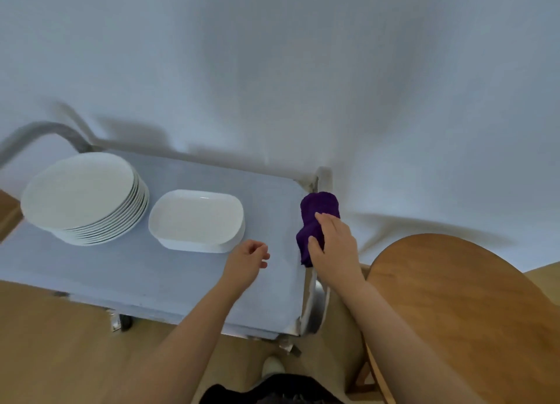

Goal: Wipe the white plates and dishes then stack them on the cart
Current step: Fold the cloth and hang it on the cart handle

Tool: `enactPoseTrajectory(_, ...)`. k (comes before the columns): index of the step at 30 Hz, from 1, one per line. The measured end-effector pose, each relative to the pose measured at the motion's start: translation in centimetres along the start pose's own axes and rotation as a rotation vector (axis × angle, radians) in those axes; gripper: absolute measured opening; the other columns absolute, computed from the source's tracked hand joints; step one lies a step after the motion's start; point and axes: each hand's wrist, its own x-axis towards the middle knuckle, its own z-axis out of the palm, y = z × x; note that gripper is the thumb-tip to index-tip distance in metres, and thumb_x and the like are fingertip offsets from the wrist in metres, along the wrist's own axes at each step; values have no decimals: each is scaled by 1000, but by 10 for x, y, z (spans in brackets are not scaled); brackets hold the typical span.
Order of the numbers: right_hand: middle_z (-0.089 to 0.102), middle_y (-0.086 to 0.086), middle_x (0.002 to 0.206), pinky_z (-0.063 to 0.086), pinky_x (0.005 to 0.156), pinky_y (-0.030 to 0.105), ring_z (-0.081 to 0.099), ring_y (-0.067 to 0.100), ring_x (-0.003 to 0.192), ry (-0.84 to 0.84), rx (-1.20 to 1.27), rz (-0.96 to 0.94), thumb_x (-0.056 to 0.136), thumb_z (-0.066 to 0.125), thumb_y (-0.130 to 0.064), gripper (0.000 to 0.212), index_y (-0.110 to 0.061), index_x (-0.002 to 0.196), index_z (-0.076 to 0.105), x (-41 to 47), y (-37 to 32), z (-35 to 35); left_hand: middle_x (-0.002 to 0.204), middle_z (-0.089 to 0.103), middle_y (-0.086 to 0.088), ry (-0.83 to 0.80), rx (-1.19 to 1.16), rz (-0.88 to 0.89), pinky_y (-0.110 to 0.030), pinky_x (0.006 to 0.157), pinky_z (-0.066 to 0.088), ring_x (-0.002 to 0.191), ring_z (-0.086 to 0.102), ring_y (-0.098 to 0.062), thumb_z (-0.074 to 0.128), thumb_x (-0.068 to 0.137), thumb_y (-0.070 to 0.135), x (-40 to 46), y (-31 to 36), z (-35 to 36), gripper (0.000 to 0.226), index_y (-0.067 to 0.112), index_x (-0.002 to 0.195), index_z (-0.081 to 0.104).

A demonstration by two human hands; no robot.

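Your right hand (331, 243) rests on the purple cloth (315, 218) draped over the right end rail of the cart (151, 276), thumb and fingers curled round it, so that grip holds the cloth. Your left hand (248, 259) hovers over the cart top just in front of the oblong dishes (197, 220), its grip loosely curled and holding nothing.

Judging by the layout, the wiping looks close to done: a tall stack of round plates (81, 197) sits at the cart's left end, and the oblong dishes lie nested just beside it, near the middle. The wooden desk (460, 306) to your right shows nothing on the part in view. The next move probably calls for leaving the cloth on the rail, or checking for leftover pieces.

The crockery is plain glossy white, the plates neatly aligned.
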Motion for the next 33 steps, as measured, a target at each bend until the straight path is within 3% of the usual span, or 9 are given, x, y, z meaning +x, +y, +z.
enactPoseTrajectory(5,45,5,141,31,104,34,42,21,126,-78,-91,-96,94,46,-23,48,-11,140,39,-58,-29,3,90,67,-6,66,114,118,-20,61,44,71,62,-13,51,94,14,-64,-24,-50,12,9,96,62)
enactPoseTrajectory(13,36,3,149,26,110,39,32,22,135,-154,-88,-70,95,45,-28,53,-15,145,32,-183,-83,11,92,66,0,136,270,190,-32,81,51,86,64,-17,53,94,19,-181,-86,-135,13,15,104,61)
enactPoseTrajectory(18,34,2,150,26,112,41,31,21,137,-124,-118,-99,95,45,-27,53,-16,145,30,-231,-132,12,95,61,4,173,301,228,-28,81,49,92,60,-14,54,94,22,-228,-111,-183,19,16,111,60)
enactPoseTrajectory(25,30,3,152,21,114,41,27,21,139,-75,-157,-75,97,44,-28,54,-16,146,28,-284,-208,37,118,58,-3,128,340,262,-24,86,40,107,55,-16,52,95,26,-272,-139,-256,32,15,124,55)
enactPoseTrajectory(33,29,3,153,21,114,42,26,23,140,-51,-183,-80,97,45,-32,55,-17,147,27,-318,-290,67,124,59,-8,136,347,267,-37,98,45,113,55,-23,51,96,29,-300,-166,-344,38,12,130,53)
